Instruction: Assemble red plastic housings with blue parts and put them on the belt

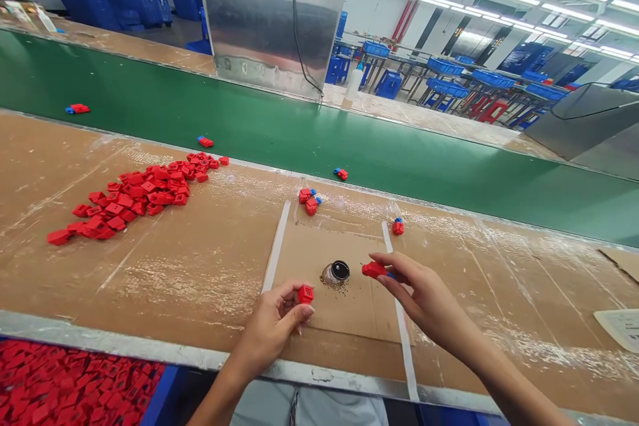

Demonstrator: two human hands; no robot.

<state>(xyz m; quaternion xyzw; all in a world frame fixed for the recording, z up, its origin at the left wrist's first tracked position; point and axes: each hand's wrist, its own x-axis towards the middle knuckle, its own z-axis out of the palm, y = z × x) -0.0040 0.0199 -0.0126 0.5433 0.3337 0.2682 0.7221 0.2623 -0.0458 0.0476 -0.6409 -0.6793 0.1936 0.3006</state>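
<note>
Red block in left hand — red-blue piece in right hand — rightmost paper illegible.

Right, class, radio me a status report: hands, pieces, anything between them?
Left hand: holding red block. Right hand: holding red-and-blue piece. Between them: small black-topped pot on cardboard.

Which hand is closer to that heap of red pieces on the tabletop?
Left. The left hand is right of the heap and lower in view; the right hand is farther right.
</note>
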